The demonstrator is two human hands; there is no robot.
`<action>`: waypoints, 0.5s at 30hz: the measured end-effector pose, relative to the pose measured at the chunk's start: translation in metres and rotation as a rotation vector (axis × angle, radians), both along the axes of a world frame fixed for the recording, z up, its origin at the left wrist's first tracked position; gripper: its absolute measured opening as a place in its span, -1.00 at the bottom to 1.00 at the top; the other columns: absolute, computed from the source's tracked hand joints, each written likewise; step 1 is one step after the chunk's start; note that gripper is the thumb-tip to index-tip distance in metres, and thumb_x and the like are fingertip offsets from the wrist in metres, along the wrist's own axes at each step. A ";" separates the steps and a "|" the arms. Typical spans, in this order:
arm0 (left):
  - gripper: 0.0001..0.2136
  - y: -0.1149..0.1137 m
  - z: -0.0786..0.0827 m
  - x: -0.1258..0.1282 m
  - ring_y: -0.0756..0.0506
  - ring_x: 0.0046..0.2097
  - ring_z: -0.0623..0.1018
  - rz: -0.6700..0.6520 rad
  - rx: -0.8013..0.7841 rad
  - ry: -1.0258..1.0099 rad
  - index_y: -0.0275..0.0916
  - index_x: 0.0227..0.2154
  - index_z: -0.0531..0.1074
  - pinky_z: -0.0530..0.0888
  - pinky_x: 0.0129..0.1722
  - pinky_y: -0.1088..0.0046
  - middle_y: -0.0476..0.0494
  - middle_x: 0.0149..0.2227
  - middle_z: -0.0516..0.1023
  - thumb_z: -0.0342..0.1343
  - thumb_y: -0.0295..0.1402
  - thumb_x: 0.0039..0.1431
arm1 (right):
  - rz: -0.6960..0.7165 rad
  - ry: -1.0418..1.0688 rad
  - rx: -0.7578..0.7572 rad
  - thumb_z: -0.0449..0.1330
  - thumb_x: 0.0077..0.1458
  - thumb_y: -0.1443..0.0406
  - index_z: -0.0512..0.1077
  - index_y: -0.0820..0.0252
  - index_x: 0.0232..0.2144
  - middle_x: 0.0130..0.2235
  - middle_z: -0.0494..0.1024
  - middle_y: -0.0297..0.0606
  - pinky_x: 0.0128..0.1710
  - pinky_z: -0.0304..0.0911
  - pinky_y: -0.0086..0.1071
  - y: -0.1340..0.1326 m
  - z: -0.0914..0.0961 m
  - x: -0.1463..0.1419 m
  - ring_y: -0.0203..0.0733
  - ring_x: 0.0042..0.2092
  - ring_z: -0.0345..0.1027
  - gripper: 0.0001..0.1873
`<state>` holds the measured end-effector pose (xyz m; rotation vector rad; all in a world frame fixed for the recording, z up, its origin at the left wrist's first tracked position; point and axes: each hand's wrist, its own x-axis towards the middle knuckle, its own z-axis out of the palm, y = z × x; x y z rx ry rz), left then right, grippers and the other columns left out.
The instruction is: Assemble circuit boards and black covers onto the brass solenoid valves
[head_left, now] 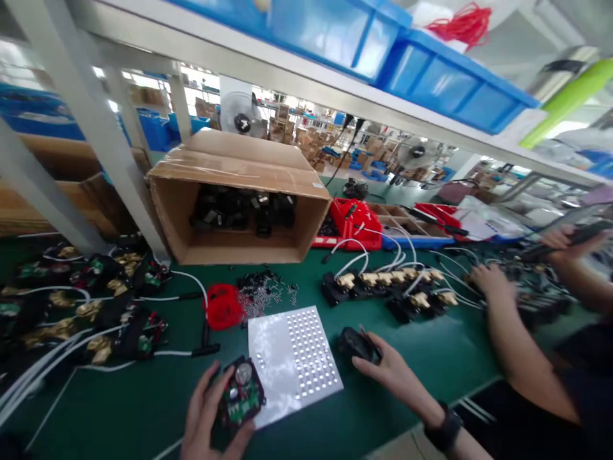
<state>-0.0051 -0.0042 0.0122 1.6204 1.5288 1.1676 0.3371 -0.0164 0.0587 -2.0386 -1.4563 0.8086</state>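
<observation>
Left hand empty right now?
No, the left hand grips a black housing with a green circuit board showing, at the edge of the white screw plate.

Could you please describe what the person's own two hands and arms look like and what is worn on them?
Both hands are bare, with no gloves. The left hand shows no sleeve in view. The right hand has an uncovered forearm and a black wristband, probably a watch, at the wrist.
</observation>
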 end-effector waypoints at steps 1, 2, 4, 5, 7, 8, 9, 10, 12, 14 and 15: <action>-0.53 -0.002 0.000 0.000 -0.34 0.11 0.31 -0.004 -0.035 0.001 -0.08 0.02 0.28 0.31 0.07 -0.01 -0.19 0.14 0.22 0.10 -0.14 0.01 | 0.077 -0.038 -0.032 0.27 -0.14 0.18 0.33 0.25 0.02 -0.03 0.43 -0.08 0.01 0.17 -0.19 -0.006 0.005 0.009 0.06 -0.02 0.31 -0.37; -0.50 -0.004 0.001 0.001 -0.34 0.12 0.30 -0.016 -0.073 -0.001 -0.10 0.04 0.26 0.27 0.09 -0.03 -0.20 0.13 0.24 0.09 -0.11 0.01 | 0.160 -0.088 -0.056 0.26 -0.13 0.25 0.30 0.20 0.05 -0.02 0.42 -0.11 0.01 0.17 -0.21 -0.010 0.011 0.017 0.03 -0.02 0.31 -0.37; -0.44 -0.006 0.005 0.001 -0.32 0.10 0.32 -0.042 -0.155 -0.015 -0.12 0.07 0.20 0.23 0.11 -0.04 -0.21 0.10 0.28 0.08 -0.06 0.00 | 0.259 -0.233 -0.073 0.17 -0.05 0.38 0.25 0.05 0.10 -0.02 0.41 -0.17 -0.02 0.17 -0.25 -0.011 0.023 0.026 -0.04 -0.03 0.32 -0.39; -0.42 -0.007 0.007 0.002 -0.32 0.09 0.33 -0.048 -0.187 -0.025 -0.13 0.09 0.18 0.22 0.12 -0.04 -0.21 0.10 0.29 0.08 -0.04 0.00 | 0.238 -0.317 -0.069 0.10 0.01 0.41 0.22 0.01 0.12 -0.03 0.42 -0.18 -0.04 0.18 -0.26 -0.010 0.027 0.027 -0.06 -0.05 0.33 -0.42; -0.38 -0.007 0.009 0.003 -0.32 0.08 0.34 -0.042 -0.224 -0.044 -0.13 0.10 0.16 0.23 0.10 -0.05 -0.22 0.10 0.28 0.07 -0.01 -0.02 | 0.099 -0.449 -0.056 -0.02 0.14 0.36 0.16 0.07 0.15 -0.09 0.46 -0.12 -0.08 0.20 -0.24 -0.008 0.030 0.023 -0.05 -0.07 0.36 -0.49; -0.36 -0.007 0.009 0.004 -0.33 0.07 0.35 -0.034 -0.221 -0.060 -0.14 0.10 0.16 0.24 0.09 -0.05 -0.23 0.10 0.28 0.09 0.00 -0.04 | 0.024 -0.490 -0.054 -0.05 0.19 0.28 0.14 0.13 0.16 -0.13 0.47 -0.07 -0.11 0.21 -0.22 -0.007 0.029 0.019 -0.01 -0.09 0.37 -0.52; -0.32 -0.007 0.009 0.005 -0.34 0.06 0.36 -0.022 -0.213 -0.084 -0.15 0.10 0.15 0.26 0.07 -0.06 -0.25 0.09 0.28 0.11 0.01 -0.08 | -0.034 -0.515 -0.057 -0.06 0.20 0.17 0.12 0.19 0.17 -0.16 0.47 -0.03 -0.13 0.21 -0.19 -0.006 0.026 0.012 0.03 -0.11 0.38 -0.49; -0.28 -0.007 0.008 0.006 -0.34 0.05 0.38 -0.010 -0.210 -0.117 -0.17 0.11 0.12 0.27 0.06 -0.06 -0.27 0.06 0.30 0.14 0.01 -0.12 | -0.072 -0.531 -0.061 -0.04 0.18 0.07 0.11 0.22 0.17 -0.17 0.46 0.00 -0.16 0.22 -0.17 -0.005 0.023 0.004 0.07 -0.13 0.39 -0.42; -0.20 -0.007 0.010 0.009 -0.32 0.00 0.42 0.003 -0.226 -0.193 -0.21 0.13 0.04 0.31 0.03 -0.05 -0.29 -0.01 0.34 0.20 -0.02 -0.17 | -0.128 -0.517 -0.056 0.06 0.07 -0.03 0.11 0.23 0.17 -0.10 0.39 0.06 -0.21 0.23 -0.17 -0.001 0.015 -0.011 0.11 -0.17 0.40 -0.28; -0.20 -0.008 0.019 0.011 -0.29 -0.04 0.45 -0.003 -0.232 -0.222 -0.21 0.12 0.03 0.36 -0.01 0.00 -0.27 -0.05 0.37 0.22 -0.06 -0.17 | -0.223 -0.438 -0.005 0.19 -0.02 0.01 0.22 0.23 0.09 -0.04 0.33 0.08 -0.24 0.24 -0.19 0.005 0.011 -0.022 0.09 -0.19 0.41 -0.31; -0.24 -0.009 0.026 0.012 -0.27 -0.05 0.46 -0.017 -0.223 -0.195 -0.19 0.11 0.06 0.39 -0.03 0.04 -0.25 -0.05 0.37 0.21 -0.06 -0.15 | -0.263 -0.384 0.028 0.23 -0.05 0.06 0.29 0.26 0.01 -0.04 0.33 0.08 -0.25 0.24 -0.22 0.008 0.011 -0.026 0.06 -0.20 0.41 -0.38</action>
